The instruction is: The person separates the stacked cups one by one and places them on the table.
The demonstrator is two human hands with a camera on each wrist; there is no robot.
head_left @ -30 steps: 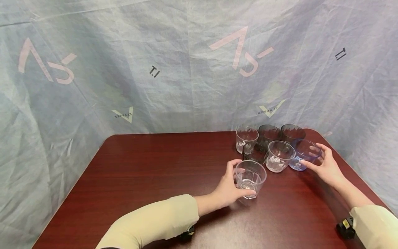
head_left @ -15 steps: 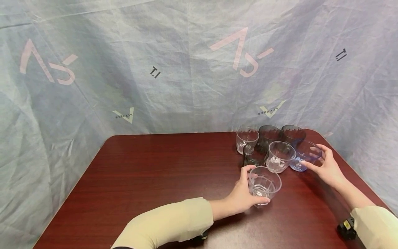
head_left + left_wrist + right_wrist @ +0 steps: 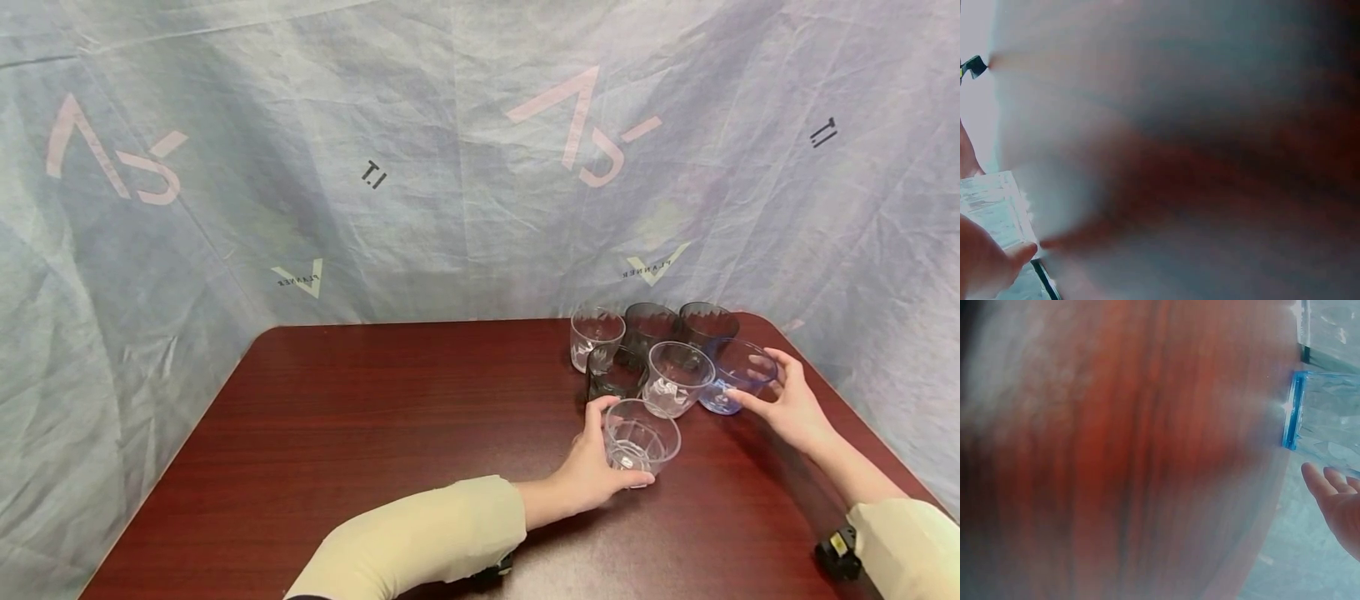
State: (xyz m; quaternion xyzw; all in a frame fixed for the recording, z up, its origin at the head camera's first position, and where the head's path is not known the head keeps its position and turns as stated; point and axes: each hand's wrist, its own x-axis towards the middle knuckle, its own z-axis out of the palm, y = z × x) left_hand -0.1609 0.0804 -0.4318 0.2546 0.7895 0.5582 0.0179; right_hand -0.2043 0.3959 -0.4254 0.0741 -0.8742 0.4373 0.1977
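In the head view my left hand (image 3: 588, 475) grips a clear drinking glass (image 3: 643, 442) from its left side, thumb across the near side near the base. It is upright, in front of the other glasses; I cannot tell whether its base touches the table. Around a blue-tinted glass (image 3: 722, 398), at the right end of the middle row, my right hand (image 3: 795, 412) holds with the thumb in front and fingers behind. Left of the blue one stands another clear glass (image 3: 670, 400). The left wrist view catches the left thumb (image 3: 1021, 255) against its glass.
A dark grey glass (image 3: 615, 385) sits left in the middle row. Behind stand a clear glass (image 3: 588, 350) and two dark grey glasses (image 3: 651, 321), close together. The reddish-brown table (image 3: 360, 400) reaches far left; a grey cloth (image 3: 450, 167) hangs behind it.
My left hand has carried its clear glass rightward and slightly toward me, nearly stopping in the last half second. The right hand stays at the blue glass.
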